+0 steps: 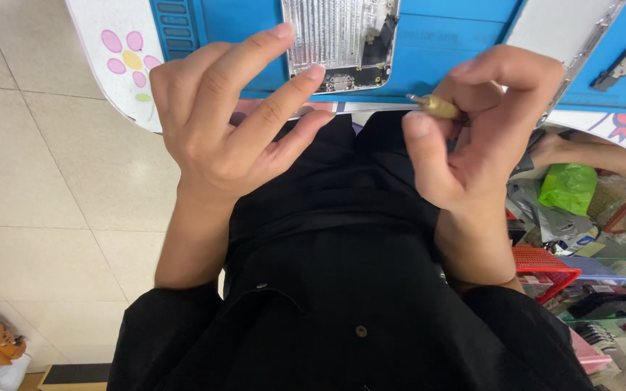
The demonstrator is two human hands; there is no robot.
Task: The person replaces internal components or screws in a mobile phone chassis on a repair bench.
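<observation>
My right hand [483, 134] holds a small screwdriver [436, 106] with a brass-coloured shaft; the fingers are curled closed around it, with the thumb extended alongside. The visible part of the tool lies almost level across the view, its long axis running side to side with a slight tilt, and its narrow metal tip points toward my left hand. The handle end is hidden inside the curled fingers. My left hand [230, 123] is open and holds nothing; its fingers are spread and slightly bent, the fingertips reaching toward the edge of the desk [110, 72]. The two hands are near each other but apart, both hovering just in front of the desk edge and above my black shirt [342, 289]. On the desk lies a blue work mat [465, 43], and on it rests an opened phone housing [338, 40], silver and rectangular, with dark parts at its near end. A small dark component [624, 69] lies on the mat at far right. The white desk surface carries a pink flower decal [130, 54] with a yellow centre at left. Below the desk at right, a green plastic bag [568, 187] sits above a red basket [545, 266] among mixed packages whose details are too small to tell.
</observation>
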